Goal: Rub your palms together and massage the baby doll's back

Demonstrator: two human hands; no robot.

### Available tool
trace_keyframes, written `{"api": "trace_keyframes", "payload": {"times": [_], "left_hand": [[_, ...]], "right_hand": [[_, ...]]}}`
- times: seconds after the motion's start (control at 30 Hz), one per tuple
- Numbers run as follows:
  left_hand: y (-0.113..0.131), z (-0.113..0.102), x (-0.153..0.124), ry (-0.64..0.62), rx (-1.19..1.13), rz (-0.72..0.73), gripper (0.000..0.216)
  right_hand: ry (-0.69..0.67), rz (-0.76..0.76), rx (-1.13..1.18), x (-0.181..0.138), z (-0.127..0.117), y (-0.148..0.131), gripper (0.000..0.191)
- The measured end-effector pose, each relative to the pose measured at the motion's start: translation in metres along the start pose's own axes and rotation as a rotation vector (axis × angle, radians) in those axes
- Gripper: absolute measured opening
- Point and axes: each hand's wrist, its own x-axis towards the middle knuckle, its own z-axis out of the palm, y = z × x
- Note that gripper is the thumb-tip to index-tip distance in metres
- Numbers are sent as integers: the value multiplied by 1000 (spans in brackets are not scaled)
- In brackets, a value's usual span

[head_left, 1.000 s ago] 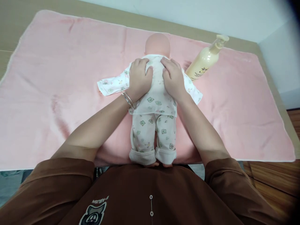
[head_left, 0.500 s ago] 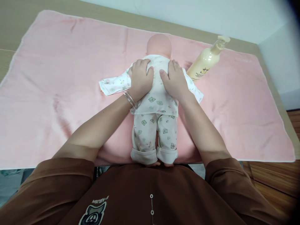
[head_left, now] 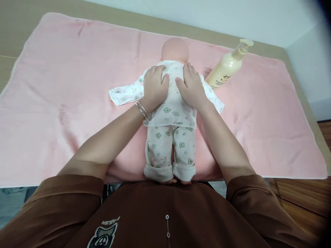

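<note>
A baby doll (head_left: 176, 103) in white printed pyjamas lies face down, its bald head pointing away from me and its feet close to my body. My left hand (head_left: 156, 84) rests flat on the left side of its upper back, thumb apart from the fingers. On the right side, my right hand (head_left: 192, 84) lies open, its fingertips near the shoulder and neck. The doll's sleeves stretch out to either side. Its trouser legs have turned-up cuffs, with the feet just showing below.
A pink blanket (head_left: 77, 82) with pale edging covers most of the table (head_left: 15, 20). A cream pump bottle (head_left: 226, 69) lies tilted on it, right of the doll by its sleeve. The white wall (head_left: 207, 17) stands behind; wooden flooring (head_left: 302, 196) shows lower right.
My right hand's fingers have shifted slightly inward and up toward the doll's neck. My left hand, the doll and the bottle look the same.
</note>
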Motion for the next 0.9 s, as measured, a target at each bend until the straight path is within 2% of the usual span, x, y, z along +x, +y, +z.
{"api": "trace_keyframes", "payload": {"times": [0.07, 0.17, 0.27, 0.37, 0.47, 0.57, 0.73, 0.83, 0.9], "left_hand": [[4, -2, -1, 6, 90, 9, 38], [7, -5, 1, -25, 210, 30, 45], [12, -10, 0, -87, 237, 60, 47], [24, -16, -9, -138, 257, 94, 46], [39, -21, -19, -174, 266, 176, 39], [42, -24, -17, -193, 258, 180, 28], [16, -21, 8, -180, 226, 104, 27], [8, -18, 9, -149, 228, 118, 34], [13, -19, 2, -142, 255, 135, 35]], "right_hand": [[19, 7, -59, -13, 0, -15, 70], [55, -177, -98, -25, 1, -33, 61], [37, -282, 7, -17, 1, -25, 58], [41, -96, 107, 1, 0, -1, 58], [-8, 82, 70, 10, 0, 12, 71], [23, 50, -9, 0, 0, 2, 70], [117, -59, -95, -25, -1, -26, 56], [117, -71, -30, -22, -5, -21, 39], [102, -81, 52, -12, -7, -8, 34]]}}
